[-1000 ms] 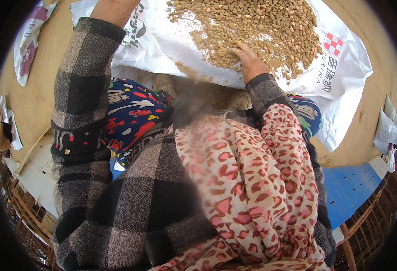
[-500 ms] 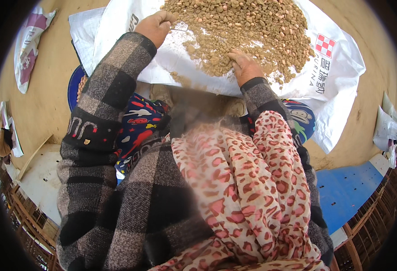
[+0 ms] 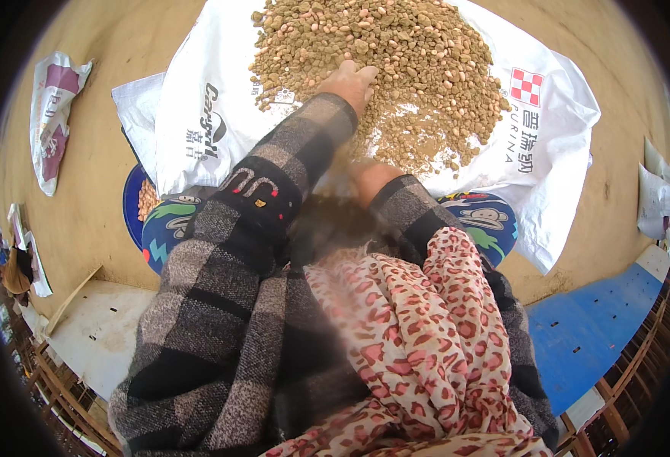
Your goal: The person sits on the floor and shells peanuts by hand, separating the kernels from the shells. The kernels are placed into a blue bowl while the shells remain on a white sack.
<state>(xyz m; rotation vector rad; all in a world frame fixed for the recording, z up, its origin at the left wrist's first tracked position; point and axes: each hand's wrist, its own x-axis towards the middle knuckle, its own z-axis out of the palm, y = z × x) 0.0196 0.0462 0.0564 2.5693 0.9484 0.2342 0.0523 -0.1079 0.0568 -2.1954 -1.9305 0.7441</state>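
Note:
A heap of brown lumps and crumbs mixed with pale pink kernels [image 3: 411, 46] lies spread on a white printed plastic sack [image 3: 548, 152]. My left hand [image 3: 354, 82] reaches into the middle of the heap, fingers apart and touching the lumps. My right hand [image 3: 374, 179] is lower, at the sack's near edge beneath the crumbs. It is blurred and its fingers are hidden by smear and dust. My patterned knees [image 3: 483, 221] are beside the sack's near edge.
A blue basin [image 3: 129, 217] holding pale kernels [image 3: 149, 199] sits at my left, partly covered. A white and purple sack [image 3: 53, 114] lies on the tan ground [image 3: 609, 91]. Blue and white boards [image 3: 579, 327] and slatted structures [image 3: 609, 404] are behind me on both sides.
My left hand has moved rightward from the sack's left part into the heap. My right hand has drawn back toward my body. The view has shifted, showing more of the basin.

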